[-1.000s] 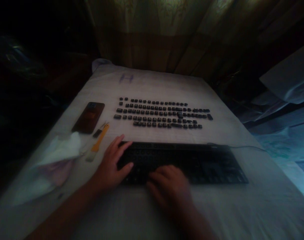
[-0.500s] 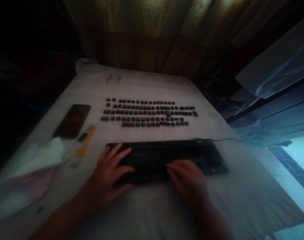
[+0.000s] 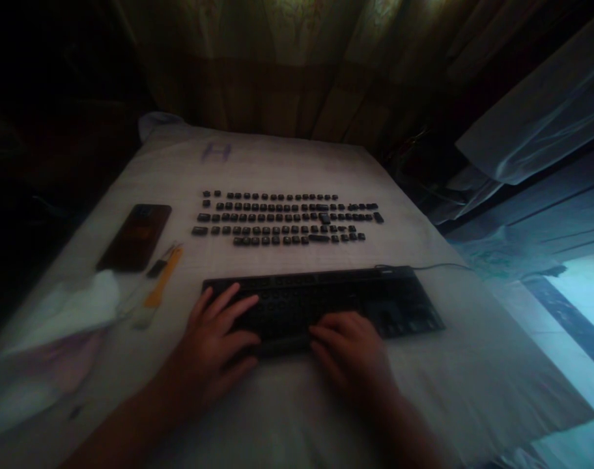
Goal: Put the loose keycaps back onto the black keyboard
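Note:
A black keyboard [image 3: 287,314] lies across the front of the white-covered table, dim and partly hidden under both hands. My left hand [image 3: 213,342] rests on its left end with the fingers spread. Over the front middle part, my right hand [image 3: 355,352] has its fingertips drawn together in a pinch; whatever they may hold is too dark and blurred to make out. Behind the keyboard, many loose black keycaps [image 3: 270,218] are laid out in several rows.
To the left are a dark phone [image 3: 135,238], a yellow-orange handled brush [image 3: 163,277], a small black tool [image 3: 157,267] and a crumpled white cloth [image 3: 77,306]. A small dark piece [image 3: 75,412] lies near the front left. The keyboard's cable [image 3: 438,266] runs off to the right.
My right hand has shifted a little to the left along the front of the keyboard. My left hand stays in place on its left end. The view has moved slightly.

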### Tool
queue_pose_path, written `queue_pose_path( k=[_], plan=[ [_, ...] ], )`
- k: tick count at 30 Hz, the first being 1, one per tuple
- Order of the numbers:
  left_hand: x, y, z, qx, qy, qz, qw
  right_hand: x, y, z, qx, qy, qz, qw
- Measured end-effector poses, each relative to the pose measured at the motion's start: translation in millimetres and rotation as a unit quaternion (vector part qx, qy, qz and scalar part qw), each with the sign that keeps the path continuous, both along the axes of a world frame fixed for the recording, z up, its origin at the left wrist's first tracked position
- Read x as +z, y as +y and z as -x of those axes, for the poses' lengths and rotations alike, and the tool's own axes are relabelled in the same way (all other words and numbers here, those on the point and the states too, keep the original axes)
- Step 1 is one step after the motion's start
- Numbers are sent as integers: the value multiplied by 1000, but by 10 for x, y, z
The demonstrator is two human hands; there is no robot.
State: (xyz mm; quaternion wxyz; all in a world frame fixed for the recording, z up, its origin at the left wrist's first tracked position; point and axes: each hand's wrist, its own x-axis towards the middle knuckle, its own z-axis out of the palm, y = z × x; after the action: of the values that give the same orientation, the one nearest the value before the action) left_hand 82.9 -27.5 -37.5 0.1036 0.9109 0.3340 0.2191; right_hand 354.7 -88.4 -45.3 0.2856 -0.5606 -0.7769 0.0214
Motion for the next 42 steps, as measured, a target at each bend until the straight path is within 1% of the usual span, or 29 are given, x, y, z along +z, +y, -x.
queue_pose_path(
  k=[8, 15, 22, 28, 33, 37, 42],
  plan=[
    [-8, -3, -23, 6, -8, 2, 1000, -12, -65, 17, 1, 4, -14, 1000],
    [12, -4, -34, 8, -1, 5, 1000, 16, -34, 17, -4, -11, 18, 1000],
    [-11, -13, -33, 9, 4, 5, 1000, 11, -41, -2, 1, -13, 36, 999],
    [-13, -17, -33, 12, 3, 5, 1000, 3, -20, 18, 8, -11, 31, 999],
    [-11, -25, -52, 11, -3, -11, 1000, 31, -17, -29, 18, -17, 25, 999],
    [-44, -46, -78, 8, -30, -37, 999, 67, -4, -75, 28, -32, 47, 998],
    [-62, -77, -104, 18, -25, -33, 999, 97, 44, -79, 49, -9, 70, 996]
  ],
)
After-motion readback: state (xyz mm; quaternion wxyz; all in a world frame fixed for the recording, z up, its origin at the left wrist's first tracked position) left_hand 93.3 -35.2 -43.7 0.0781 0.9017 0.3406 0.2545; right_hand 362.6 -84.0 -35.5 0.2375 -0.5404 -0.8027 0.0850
